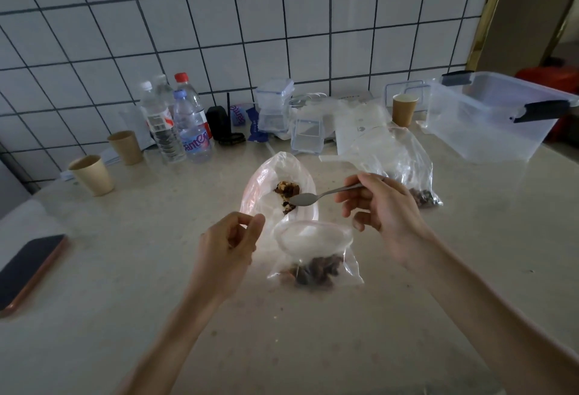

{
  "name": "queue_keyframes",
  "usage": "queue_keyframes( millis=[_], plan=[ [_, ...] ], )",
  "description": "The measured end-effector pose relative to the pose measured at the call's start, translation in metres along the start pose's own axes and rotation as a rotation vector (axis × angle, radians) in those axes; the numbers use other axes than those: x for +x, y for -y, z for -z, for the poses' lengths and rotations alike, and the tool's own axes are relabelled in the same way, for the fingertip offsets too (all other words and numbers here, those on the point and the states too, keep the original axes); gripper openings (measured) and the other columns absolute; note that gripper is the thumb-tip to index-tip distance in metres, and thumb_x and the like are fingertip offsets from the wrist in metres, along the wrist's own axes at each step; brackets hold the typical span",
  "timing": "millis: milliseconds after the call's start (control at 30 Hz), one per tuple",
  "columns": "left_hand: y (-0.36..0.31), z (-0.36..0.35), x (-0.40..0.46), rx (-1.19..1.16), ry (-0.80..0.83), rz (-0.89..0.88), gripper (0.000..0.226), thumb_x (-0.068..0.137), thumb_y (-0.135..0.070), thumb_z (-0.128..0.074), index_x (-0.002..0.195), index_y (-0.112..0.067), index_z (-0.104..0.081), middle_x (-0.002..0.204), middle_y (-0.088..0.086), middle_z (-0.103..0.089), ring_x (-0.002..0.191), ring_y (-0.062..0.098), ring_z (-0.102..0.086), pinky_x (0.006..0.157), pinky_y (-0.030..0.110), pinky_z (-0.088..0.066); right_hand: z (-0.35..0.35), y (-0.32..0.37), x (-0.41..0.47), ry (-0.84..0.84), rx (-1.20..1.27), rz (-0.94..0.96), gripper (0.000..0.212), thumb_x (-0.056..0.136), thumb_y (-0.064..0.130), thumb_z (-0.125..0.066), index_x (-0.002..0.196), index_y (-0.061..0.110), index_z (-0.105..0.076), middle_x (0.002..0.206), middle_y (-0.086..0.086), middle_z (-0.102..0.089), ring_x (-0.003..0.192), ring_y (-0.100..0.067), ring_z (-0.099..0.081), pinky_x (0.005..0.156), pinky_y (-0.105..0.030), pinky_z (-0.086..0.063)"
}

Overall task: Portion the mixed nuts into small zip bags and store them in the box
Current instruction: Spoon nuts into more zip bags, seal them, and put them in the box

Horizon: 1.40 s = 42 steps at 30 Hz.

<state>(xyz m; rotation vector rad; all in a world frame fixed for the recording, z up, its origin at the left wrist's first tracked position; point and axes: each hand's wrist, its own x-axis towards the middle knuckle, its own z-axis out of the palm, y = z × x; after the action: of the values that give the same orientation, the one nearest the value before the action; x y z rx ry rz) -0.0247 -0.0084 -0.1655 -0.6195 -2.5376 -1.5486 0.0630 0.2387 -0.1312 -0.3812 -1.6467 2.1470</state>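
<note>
Scooping nuts (286,193) from source bag (279,186), frame centre | right hand (380,212) fingers curl round spoon (316,196) | left hand (230,242) pinches bag edge | small zip bag (313,253) below, box (498,115) upper right | risk: tilted spoon spills onto desk (438,269)

counter (407,269): phone (29,272) at left edge | open nut bag (275,184) mid-counter, small zip bag (316,256) just before it | another bag (404,162) to the right | box (492,118) at back right corner | bottles (175,122) along back edge, left
</note>
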Motion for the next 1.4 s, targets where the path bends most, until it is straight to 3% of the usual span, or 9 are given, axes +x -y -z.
queue_keyframes(
  millis=[133, 267, 333, 400, 733, 833, 967, 1100, 1400],
  plan=[
    [0.005, -0.001, 0.035, 0.116, -0.204, 0.046, 0.031, 0.087, -0.048, -0.077, 0.095, -0.023, -0.06, 0.078, -0.013, -0.064, 0.068, 0.004, -0.059, 0.064, 0.024, -0.046, -0.011, 0.002, 0.02, -0.013, -0.181, 0.007, 0.03, 0.109, 0.022, -0.047, 0.104, 0.0, -0.067, 0.086, -0.015, -0.079, 0.064, -0.023, -0.068, 0.043, -0.029, -0.045],
    [0.011, -0.012, 0.063, 0.245, -0.016, 0.247, 0.082, 0.078, -0.074, -0.071, 0.132, -0.015, -0.05, 0.116, -0.004, -0.059, 0.1, 0.02, -0.064, 0.089, 0.042, -0.055, -0.018, -0.002, 0.038, 0.057, -0.243, -0.093, 0.033, 0.11, 0.025, -0.047, 0.107, -0.001, -0.066, 0.088, -0.014, -0.08, 0.067, -0.024, -0.072, 0.046, -0.027, -0.049],
    [0.01, -0.021, 0.071, 0.261, 0.068, 0.298, 0.093, 0.075, -0.076, -0.073, 0.138, -0.013, -0.049, 0.112, -0.004, -0.055, 0.096, 0.021, -0.062, 0.076, 0.037, -0.056, -0.019, -0.008, 0.044, 0.084, -0.253, -0.154, 0.033, 0.11, 0.025, -0.047, 0.107, -0.002, -0.065, 0.089, -0.017, -0.08, 0.069, -0.026, -0.073, 0.048, -0.028, -0.051],
    [0.01, -0.029, 0.075, 0.314, 0.107, 0.304, 0.092, 0.073, -0.07, -0.079, 0.139, -0.013, -0.05, 0.108, -0.005, -0.051, 0.086, 0.014, -0.056, 0.062, 0.028, -0.046, -0.018, -0.014, 0.049, 0.099, -0.263, -0.187, 0.033, 0.11, 0.025, -0.047, 0.106, -0.003, -0.065, 0.089, -0.018, -0.079, 0.069, -0.027, -0.074, 0.048, -0.028, -0.052],
    [0.009, -0.027, 0.074, -0.014, 0.13, 0.275, 0.058, 0.069, -0.015, -0.09, 0.119, -0.018, -0.06, 0.107, -0.001, -0.067, 0.09, 0.017, -0.067, 0.066, 0.034, -0.059, -0.013, -0.024, 0.066, 0.161, -0.201, -0.309, 0.033, 0.108, 0.026, -0.053, 0.104, -0.004, -0.067, 0.095, -0.022, -0.079, 0.081, -0.033, -0.079, 0.053, -0.028, -0.057],
    [0.008, -0.026, 0.074, -0.062, 0.136, 0.289, 0.052, 0.07, -0.013, -0.087, 0.115, -0.022, -0.062, 0.103, 0.0, -0.07, 0.089, 0.02, -0.07, 0.072, 0.04, -0.063, -0.014, -0.029, 0.071, 0.207, -0.212, -0.347, 0.034, 0.107, 0.028, -0.054, 0.104, -0.003, -0.069, 0.097, -0.022, -0.079, 0.084, -0.033, -0.079, 0.055, -0.027, -0.058],
    [0.008, -0.024, 0.073, -0.129, 0.168, 0.318, 0.046, 0.067, -0.014, -0.086, 0.104, -0.03, -0.064, 0.096, -0.001, -0.075, 0.076, 0.013, -0.073, 0.055, 0.025, -0.059, -0.016, -0.038, 0.073, 0.133, -0.195, -0.317, 0.034, 0.108, 0.028, -0.053, 0.108, -0.003, -0.068, 0.096, -0.021, -0.079, 0.084, -0.033, -0.079, 0.056, -0.028, -0.058],
    [0.008, -0.021, 0.073, -0.133, 0.191, 0.337, 0.048, 0.062, -0.014, -0.084, 0.105, -0.027, -0.066, 0.097, 0.004, -0.076, 0.083, 0.022, -0.075, 0.071, 0.039, -0.065, -0.018, -0.04, 0.073, 0.026, -0.167, -0.253, 0.031, 0.108, 0.025, -0.052, 0.106, -0.003, -0.067, 0.092, -0.02, -0.079, 0.082, -0.032, -0.079, 0.055, -0.028, -0.058],
    [0.013, -0.022, 0.071, -0.122, 0.197, 0.332, 0.048, 0.071, -0.009, -0.085, 0.111, -0.026, -0.064, 0.102, 0.002, -0.074, 0.088, 0.02, -0.072, 0.066, 0.033, -0.059, -0.018, -0.035, 0.068, 0.033, -0.181, -0.235, 0.031, 0.109, 0.022, -0.051, 0.109, -0.005, -0.066, 0.09, -0.02, -0.079, 0.076, -0.032, -0.078, 0.053, -0.03, -0.058]
  ],
)
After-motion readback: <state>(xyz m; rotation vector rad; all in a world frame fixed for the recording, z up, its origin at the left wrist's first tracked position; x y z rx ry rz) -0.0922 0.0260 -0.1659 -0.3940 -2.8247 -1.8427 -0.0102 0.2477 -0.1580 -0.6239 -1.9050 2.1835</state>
